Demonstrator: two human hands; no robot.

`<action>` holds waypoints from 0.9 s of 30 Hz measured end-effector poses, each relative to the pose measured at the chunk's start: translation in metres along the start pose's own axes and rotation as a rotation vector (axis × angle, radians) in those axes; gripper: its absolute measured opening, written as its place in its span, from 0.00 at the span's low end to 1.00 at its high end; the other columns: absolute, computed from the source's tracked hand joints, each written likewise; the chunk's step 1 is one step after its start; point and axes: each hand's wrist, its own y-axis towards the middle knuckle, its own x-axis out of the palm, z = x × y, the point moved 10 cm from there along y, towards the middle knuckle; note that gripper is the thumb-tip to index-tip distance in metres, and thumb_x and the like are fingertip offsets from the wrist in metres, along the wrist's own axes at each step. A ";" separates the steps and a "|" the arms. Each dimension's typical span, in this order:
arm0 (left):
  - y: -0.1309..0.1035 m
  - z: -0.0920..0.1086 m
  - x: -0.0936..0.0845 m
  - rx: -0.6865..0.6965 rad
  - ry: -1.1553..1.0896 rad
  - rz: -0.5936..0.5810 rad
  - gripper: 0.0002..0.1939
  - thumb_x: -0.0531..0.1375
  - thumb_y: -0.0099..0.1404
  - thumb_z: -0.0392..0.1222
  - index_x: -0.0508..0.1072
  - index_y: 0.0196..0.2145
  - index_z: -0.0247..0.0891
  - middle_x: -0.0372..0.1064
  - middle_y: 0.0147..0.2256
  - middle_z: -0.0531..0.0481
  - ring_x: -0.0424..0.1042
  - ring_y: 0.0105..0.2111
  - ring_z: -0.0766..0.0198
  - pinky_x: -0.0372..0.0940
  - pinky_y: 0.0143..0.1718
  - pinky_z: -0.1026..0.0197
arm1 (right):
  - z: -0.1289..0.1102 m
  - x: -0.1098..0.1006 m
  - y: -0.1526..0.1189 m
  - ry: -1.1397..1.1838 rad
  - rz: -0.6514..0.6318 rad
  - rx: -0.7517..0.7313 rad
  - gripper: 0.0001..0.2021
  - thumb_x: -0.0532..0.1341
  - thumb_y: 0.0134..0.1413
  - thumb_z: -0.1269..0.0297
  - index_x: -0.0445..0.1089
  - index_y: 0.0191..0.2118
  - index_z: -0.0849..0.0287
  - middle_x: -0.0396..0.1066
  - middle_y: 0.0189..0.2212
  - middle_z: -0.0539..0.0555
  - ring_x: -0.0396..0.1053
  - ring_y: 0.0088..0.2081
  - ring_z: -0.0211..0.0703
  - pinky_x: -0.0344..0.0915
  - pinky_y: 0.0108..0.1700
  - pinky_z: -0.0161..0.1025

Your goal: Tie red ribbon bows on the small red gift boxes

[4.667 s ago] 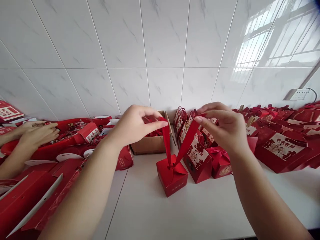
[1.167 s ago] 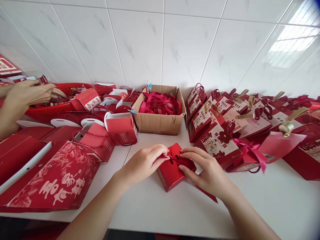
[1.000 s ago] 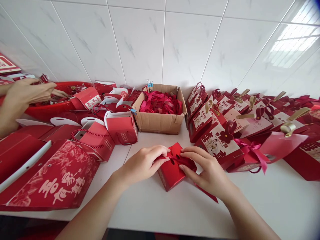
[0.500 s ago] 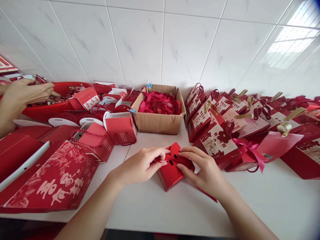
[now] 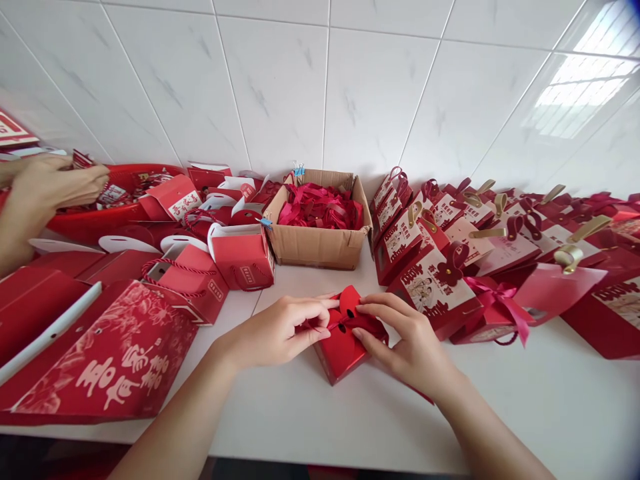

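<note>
A small red gift box [image 5: 341, 358] stands on the white table between my hands, its top flaps with dark round holes drawn together. Across the top runs a dark red ribbon [image 5: 367, 322], and a loose end trails out to the lower right. My left hand [image 5: 287, 328] pinches the ribbon at the box's left side, thumb against fingertips. On the other side, my right hand [image 5: 403, 333] has its fingers and thumb closed on the ribbon and rests against the box. The fingertips partly cover the top.
A cardboard box [image 5: 320, 248] of red ribbons stands at the back. Finished-looking gift boxes [image 5: 435, 287] crowd the right, and open red boxes [image 5: 190, 280] the left. At far left, another person's hands [image 5: 60, 183] handle small packets over a red basin [image 5: 105, 217].
My left hand has shifted slightly, drawing its pinched ribbon a little left. My right hand is almost still. The other person's hands have moved slightly, with a packet showing between them.
</note>
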 end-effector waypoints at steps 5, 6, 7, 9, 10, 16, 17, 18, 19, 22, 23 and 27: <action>0.000 0.001 -0.001 -0.017 -0.005 0.016 0.09 0.53 0.67 0.41 0.66 0.29 0.39 0.71 0.49 0.41 0.60 0.60 0.55 0.63 0.49 0.60 | -0.001 -0.002 0.000 -0.004 0.017 -0.012 0.11 0.61 0.56 0.63 0.71 0.44 0.57 0.69 0.45 0.58 0.70 0.43 0.46 0.71 0.46 0.42; 0.000 0.001 -0.001 -0.027 0.000 0.024 0.09 0.53 0.67 0.42 0.66 0.29 0.39 0.72 0.49 0.41 0.60 0.59 0.55 0.64 0.48 0.61 | -0.001 -0.003 -0.001 -0.007 0.028 -0.017 0.09 0.61 0.56 0.64 0.72 0.43 0.57 0.70 0.44 0.58 0.70 0.43 0.46 0.71 0.45 0.43; 0.001 0.000 -0.001 -0.036 0.005 0.029 0.09 0.53 0.67 0.42 0.66 0.29 0.39 0.72 0.48 0.42 0.61 0.59 0.55 0.64 0.47 0.61 | -0.002 -0.004 -0.001 -0.005 0.039 -0.020 0.07 0.61 0.55 0.64 0.73 0.40 0.56 0.70 0.43 0.57 0.70 0.42 0.46 0.71 0.44 0.44; 0.001 -0.001 -0.001 -0.046 0.016 0.033 0.09 0.53 0.67 0.43 0.65 0.29 0.40 0.74 0.46 0.44 0.61 0.59 0.55 0.64 0.46 0.62 | -0.003 -0.006 -0.001 0.020 0.055 -0.017 0.04 0.62 0.55 0.64 0.74 0.34 0.56 0.71 0.41 0.57 0.70 0.41 0.46 0.70 0.43 0.44; 0.001 -0.001 -0.001 -0.045 0.022 0.035 0.09 0.53 0.67 0.43 0.65 0.29 0.40 0.74 0.45 0.44 0.61 0.59 0.55 0.64 0.45 0.63 | -0.002 -0.007 0.000 0.043 0.058 -0.007 0.04 0.62 0.55 0.65 0.74 0.32 0.56 0.72 0.40 0.56 0.70 0.40 0.46 0.70 0.42 0.44; 0.000 -0.003 -0.002 -0.055 0.042 0.051 0.09 0.55 0.66 0.43 0.66 0.29 0.39 0.74 0.46 0.45 0.63 0.57 0.55 0.65 0.41 0.64 | 0.007 -0.008 0.001 0.155 0.056 0.073 0.05 0.59 0.57 0.67 0.71 0.30 0.57 0.73 0.37 0.56 0.71 0.38 0.42 0.69 0.39 0.39; 0.000 -0.003 -0.003 -0.055 0.038 0.054 0.09 0.54 0.66 0.43 0.66 0.29 0.40 0.74 0.45 0.45 0.63 0.57 0.54 0.65 0.41 0.64 | 0.008 -0.009 0.002 0.158 0.054 0.075 0.06 0.59 0.57 0.68 0.70 0.30 0.58 0.73 0.37 0.56 0.71 0.38 0.42 0.69 0.39 0.38; 0.000 -0.003 -0.003 -0.053 0.033 0.059 0.09 0.54 0.66 0.43 0.66 0.29 0.40 0.75 0.44 0.44 0.63 0.58 0.54 0.65 0.41 0.63 | 0.009 -0.010 0.002 0.157 0.052 0.077 0.06 0.58 0.57 0.68 0.69 0.30 0.58 0.73 0.38 0.56 0.71 0.38 0.42 0.68 0.39 0.38; 0.000 -0.002 -0.003 -0.051 0.028 0.063 0.10 0.54 0.67 0.43 0.66 0.28 0.40 0.75 0.44 0.44 0.63 0.58 0.54 0.65 0.42 0.63 | 0.010 -0.010 0.002 0.153 0.050 0.078 0.06 0.58 0.57 0.68 0.69 0.30 0.58 0.73 0.38 0.56 0.71 0.38 0.42 0.68 0.38 0.38; 0.001 -0.001 -0.004 -0.051 0.019 0.077 0.10 0.54 0.67 0.43 0.65 0.28 0.40 0.75 0.44 0.44 0.62 0.58 0.54 0.65 0.42 0.62 | 0.011 -0.012 0.002 0.134 0.044 0.076 0.06 0.58 0.58 0.67 0.68 0.29 0.58 0.73 0.38 0.55 0.72 0.39 0.43 0.69 0.39 0.39; 0.001 -0.001 -0.004 -0.053 0.019 0.076 0.10 0.54 0.67 0.43 0.65 0.28 0.40 0.75 0.44 0.44 0.62 0.58 0.54 0.65 0.42 0.62 | 0.012 -0.013 0.002 0.127 0.041 0.074 0.06 0.58 0.58 0.67 0.68 0.29 0.57 0.74 0.39 0.55 0.72 0.40 0.43 0.69 0.40 0.39; 0.001 0.001 -0.003 -0.045 0.028 0.069 0.10 0.53 0.66 0.41 0.65 0.27 0.40 0.76 0.38 0.44 0.62 0.58 0.54 0.66 0.40 0.63 | 0.013 -0.013 0.002 0.117 0.031 0.067 0.07 0.57 0.58 0.67 0.67 0.29 0.57 0.74 0.39 0.56 0.73 0.40 0.43 0.70 0.40 0.39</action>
